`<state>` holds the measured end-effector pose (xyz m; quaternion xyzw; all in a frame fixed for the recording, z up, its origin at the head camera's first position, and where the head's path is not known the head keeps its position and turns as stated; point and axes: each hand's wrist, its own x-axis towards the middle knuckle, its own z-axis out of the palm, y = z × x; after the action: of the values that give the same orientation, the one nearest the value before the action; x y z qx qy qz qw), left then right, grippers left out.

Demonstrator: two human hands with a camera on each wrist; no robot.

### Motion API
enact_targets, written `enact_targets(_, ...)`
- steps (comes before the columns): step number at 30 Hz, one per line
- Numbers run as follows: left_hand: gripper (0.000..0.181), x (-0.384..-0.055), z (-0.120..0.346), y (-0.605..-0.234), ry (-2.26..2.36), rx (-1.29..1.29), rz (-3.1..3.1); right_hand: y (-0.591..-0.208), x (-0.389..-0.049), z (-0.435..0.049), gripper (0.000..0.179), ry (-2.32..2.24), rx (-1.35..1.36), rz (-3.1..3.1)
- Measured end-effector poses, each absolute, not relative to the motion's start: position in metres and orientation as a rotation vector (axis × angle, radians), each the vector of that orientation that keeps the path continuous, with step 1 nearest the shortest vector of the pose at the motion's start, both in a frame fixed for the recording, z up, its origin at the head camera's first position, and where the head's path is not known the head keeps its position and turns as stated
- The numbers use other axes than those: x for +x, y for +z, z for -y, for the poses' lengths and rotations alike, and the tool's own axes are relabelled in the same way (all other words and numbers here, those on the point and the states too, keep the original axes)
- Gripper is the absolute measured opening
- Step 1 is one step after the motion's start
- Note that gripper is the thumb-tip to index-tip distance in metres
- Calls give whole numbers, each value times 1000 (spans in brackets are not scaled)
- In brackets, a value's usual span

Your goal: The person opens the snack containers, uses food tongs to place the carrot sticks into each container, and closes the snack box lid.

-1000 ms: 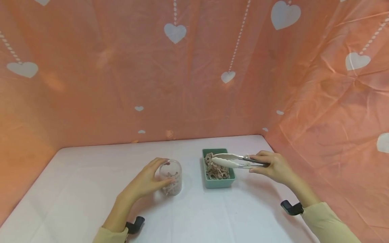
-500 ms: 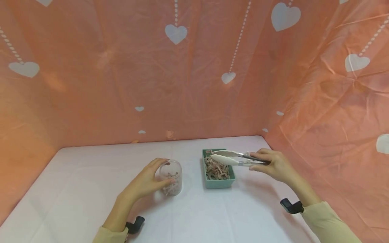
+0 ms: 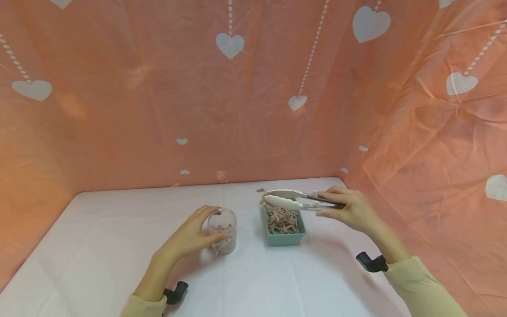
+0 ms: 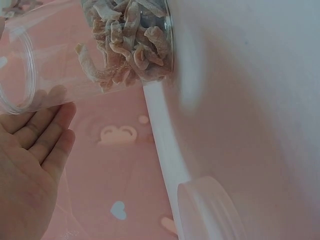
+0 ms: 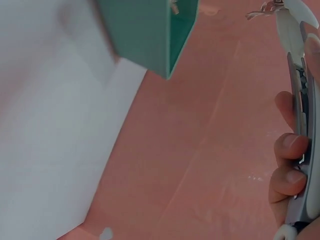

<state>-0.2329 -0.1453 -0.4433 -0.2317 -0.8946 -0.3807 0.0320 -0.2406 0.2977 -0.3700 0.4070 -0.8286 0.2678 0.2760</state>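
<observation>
In the head view my left hand (image 3: 196,233) holds a clear jar (image 3: 222,215), thumb and fingers round its sides. Pale brown dried strips (image 4: 127,40) lie in the bottom of the jar in the left wrist view. My right hand (image 3: 348,209) grips a pair of tongs (image 3: 283,199) with white tips and dark handles. Between those tips a few strips (image 5: 267,10) are pinched, above the far left part of a green rectangular tub (image 3: 286,240). More strips (image 3: 282,220) fill the tub.
A translucent round lid (image 4: 207,210) lies on the white table near the jar, seen in the left wrist view. Behind and to the right of the table (image 3: 253,281) hangs an orange-pink curtain (image 3: 253,110) with white hearts.
My right hand has lifted the tongs and moved them left, carrying strips up out of the tub. My left hand and the jar have stayed put.
</observation>
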Motion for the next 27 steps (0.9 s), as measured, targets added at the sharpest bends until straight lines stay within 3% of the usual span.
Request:
enact_targets(6,77,-233,146,-444,-1176,-725,2738,-364,-243,-281,51,738,1130,2189)
enact_targets(10,77,-234,146,-444,-1178,-726,2736,-361,-245,-271,43,758,1137,2207)
enact_targets(23,78,-235,146,-446,-1192,-733,2733,-363,-251,-235,44,826,1218,2168)
enact_targets(27,77,-235,146,-446,-1185,-747,2729,-365,-253,-226,56,826,1247,2171)
